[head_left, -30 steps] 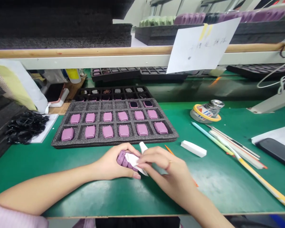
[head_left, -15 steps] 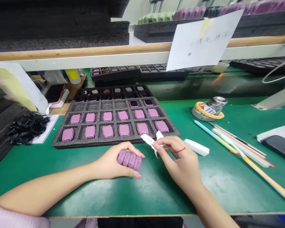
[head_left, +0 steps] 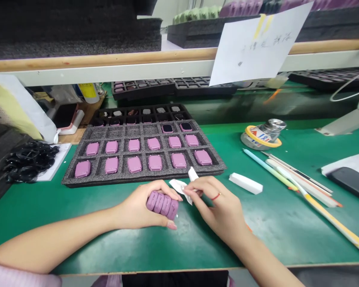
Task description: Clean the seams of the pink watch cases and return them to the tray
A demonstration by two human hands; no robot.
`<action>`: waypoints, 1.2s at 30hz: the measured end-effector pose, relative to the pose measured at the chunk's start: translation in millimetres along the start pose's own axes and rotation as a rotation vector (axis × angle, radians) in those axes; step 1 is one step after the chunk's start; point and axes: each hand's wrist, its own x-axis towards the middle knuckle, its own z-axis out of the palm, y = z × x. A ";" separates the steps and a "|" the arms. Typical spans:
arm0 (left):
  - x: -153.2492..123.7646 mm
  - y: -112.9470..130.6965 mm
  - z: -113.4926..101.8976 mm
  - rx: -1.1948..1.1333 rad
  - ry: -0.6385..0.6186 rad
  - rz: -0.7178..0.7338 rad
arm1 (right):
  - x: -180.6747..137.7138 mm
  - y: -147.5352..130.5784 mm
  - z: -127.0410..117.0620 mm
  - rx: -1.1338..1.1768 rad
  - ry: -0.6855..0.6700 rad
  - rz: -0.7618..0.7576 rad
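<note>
The left hand (head_left: 136, 209) has its fingers clamped round a row of purple cases (head_left: 161, 203). The right hand (head_left: 219, 209) pinches a white wipe (head_left: 179, 186) between closed fingertips, just right of that row. Nearer than the fingers, bare green mat (head_left: 182, 247) runs open to the bench edge (head_left: 197, 266). Just beyond them, a foam tray (head_left: 137, 180) holds lilac cases (head_left: 154, 162) in two filled rows. A white block (head_left: 245, 183) lies to their right.

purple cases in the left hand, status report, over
Left hand shut on a row of small purple plastic cases. Right hand pinching a crumpled white wipe, just beside them. Grey foam tray behind, clear of both hands.
</note>
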 end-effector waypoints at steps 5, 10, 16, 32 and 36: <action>0.4 0.7 0.3 -0.005 -0.007 0.009 | -1.6 -2.5 0.1 0.015 0.045 0.082; 1.4 0.2 -0.7 0.023 -0.001 0.005 | -5.0 -1.8 3.4 0.027 0.018 0.083; 1.5 -2.2 -0.7 0.016 0.005 0.039 | -6.5 -1.7 3.4 0.003 -0.035 0.074; 2.6 -3.4 -4.8 -0.041 -0.045 -0.005 | -22.9 50.4 -56.2 -0.470 0.110 0.153; 1.7 0.3 -2.3 -0.038 -0.019 -0.029 | -33.7 82.0 -78.1 -0.510 0.024 0.229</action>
